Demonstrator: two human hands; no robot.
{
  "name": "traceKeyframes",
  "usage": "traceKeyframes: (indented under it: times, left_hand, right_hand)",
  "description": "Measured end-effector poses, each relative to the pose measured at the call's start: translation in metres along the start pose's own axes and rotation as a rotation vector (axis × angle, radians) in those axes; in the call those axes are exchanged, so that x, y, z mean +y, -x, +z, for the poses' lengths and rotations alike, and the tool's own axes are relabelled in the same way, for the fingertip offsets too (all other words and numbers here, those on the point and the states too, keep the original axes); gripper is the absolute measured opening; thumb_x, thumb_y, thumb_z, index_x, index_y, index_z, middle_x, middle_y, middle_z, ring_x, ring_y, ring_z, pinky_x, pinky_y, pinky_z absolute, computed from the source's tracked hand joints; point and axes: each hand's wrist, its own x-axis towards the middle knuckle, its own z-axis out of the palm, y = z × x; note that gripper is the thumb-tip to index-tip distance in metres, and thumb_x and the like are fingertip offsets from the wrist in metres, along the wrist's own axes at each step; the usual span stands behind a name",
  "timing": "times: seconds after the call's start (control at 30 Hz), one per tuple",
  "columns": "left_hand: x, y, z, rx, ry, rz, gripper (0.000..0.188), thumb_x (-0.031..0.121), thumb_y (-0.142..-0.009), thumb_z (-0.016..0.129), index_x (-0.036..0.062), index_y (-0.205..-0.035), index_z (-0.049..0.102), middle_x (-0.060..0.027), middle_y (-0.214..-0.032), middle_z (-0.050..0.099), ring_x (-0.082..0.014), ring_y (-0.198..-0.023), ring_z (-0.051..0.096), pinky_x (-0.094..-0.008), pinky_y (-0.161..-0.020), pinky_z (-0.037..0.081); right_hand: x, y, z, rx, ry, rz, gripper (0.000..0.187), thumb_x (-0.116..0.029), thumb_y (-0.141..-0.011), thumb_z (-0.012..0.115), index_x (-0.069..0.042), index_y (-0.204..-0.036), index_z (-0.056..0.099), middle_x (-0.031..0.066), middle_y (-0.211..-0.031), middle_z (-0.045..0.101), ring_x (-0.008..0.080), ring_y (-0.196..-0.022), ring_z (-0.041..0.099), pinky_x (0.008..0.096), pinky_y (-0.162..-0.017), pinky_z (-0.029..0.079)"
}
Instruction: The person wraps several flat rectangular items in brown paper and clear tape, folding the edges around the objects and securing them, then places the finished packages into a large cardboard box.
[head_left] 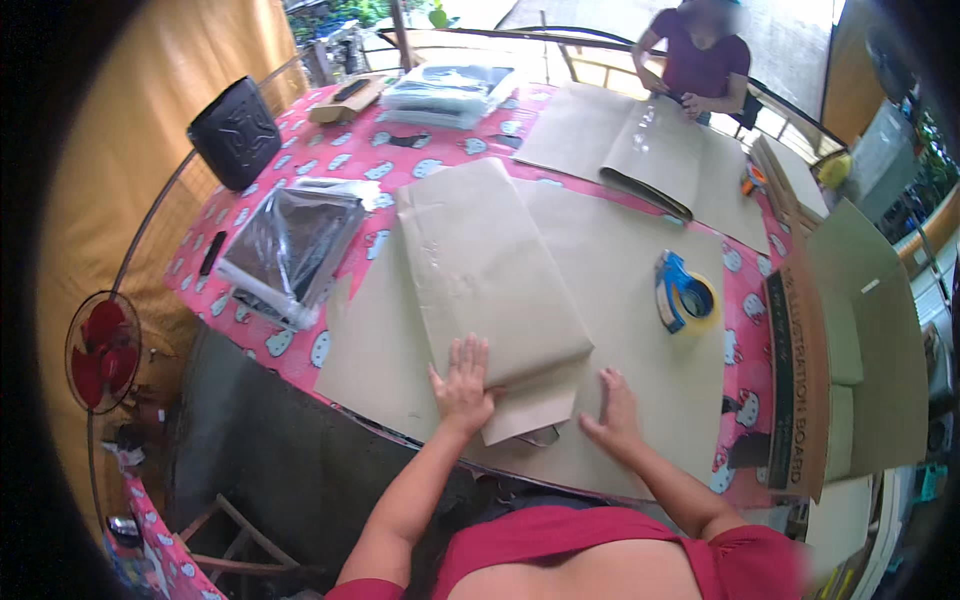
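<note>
A long parcel wrapped in brown kraft paper [490, 270] lies at a slant before me. At its near end a folded paper flap [535, 408] sticks out toward me. My left hand [463, 388] rests on the parcel's near left corner, fingers stretched out flat. Just right of the flap, my right hand [613, 415] is open and holds nothing, close to the large brown paper sheet [640, 370] under the parcel. On that sheet, farther right, sits a blue tape dispenser [672, 290] with a roll of clear tape [704, 300].
Plastic-wrapped dark items [295, 245] lie left on the pink patterned tablecloth [290, 345]. Clear-wrapped packs [450, 95] are stacked at the back. An open cardboard box [800, 390] stands at right. Across the table a co-worker [705, 60] handles another brown paper sheet [655, 155].
</note>
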Motion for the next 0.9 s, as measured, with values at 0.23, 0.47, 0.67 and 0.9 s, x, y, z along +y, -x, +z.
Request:
traceKeyframes:
  times: [0.23,0.47,0.67,0.9]
  left_hand:
    - [0.01,-0.004,-0.006,-0.013,-0.005,0.037,0.086,0.042,-0.072,0.067,0.0199,-0.143,0.025,-0.0016,-0.151,0.019,-0.0245,-0.138,0.02,-0.0667,-0.099,0.021]
    - [0.003,-0.002,-0.008,0.033,0.044,0.039,0.086,0.043,-0.069,0.07,0.0215,-0.142,0.029,-0.0013,-0.149,0.024,-0.0241,-0.137,0.022,-0.0661,-0.1,0.022]
    - [-0.081,0.002,0.004,-0.063,0.639,0.216,0.085,0.045,-0.068,0.072,0.0217,-0.14,0.033,-0.0069,-0.147,0.028,-0.0257,-0.136,0.023,-0.0629,-0.104,0.014]
    - [-0.088,0.042,-0.048,0.321,0.358,0.384,0.055,0.025,-0.067,0.072,0.0203,-0.12,0.057,-0.0064,-0.12,0.054,-0.0278,-0.123,0.041,-0.0566,-0.105,0.015]
  right_hand:
    - [-0.029,-0.053,0.017,0.093,0.236,-0.292,0.058,-0.019,-0.068,0.067,-0.009,-0.12,0.043,0.0199,-0.14,0.028,0.0379,-0.131,0.025,0.0561,-0.104,0.019]
    - [-0.022,-0.078,0.016,0.026,0.229,-0.778,0.022,-0.012,-0.069,0.063,-0.005,-0.088,0.054,0.0123,-0.117,0.059,0.0316,-0.113,0.054,0.0458,-0.1,0.039]
    - [-0.043,-0.086,0.021,-0.185,0.226,-0.642,0.04,-0.01,-0.068,0.062,-0.002,-0.106,0.055,0.0155,-0.113,0.059,0.0311,-0.109,0.056,0.042,-0.097,0.043]
    - [-0.093,-0.059,0.017,-0.076,0.241,-0.624,0.042,-0.012,-0.066,0.062,-0.002,-0.106,0.056,0.0159,-0.1,0.063,0.0312,-0.094,0.063,0.0412,-0.084,0.051]
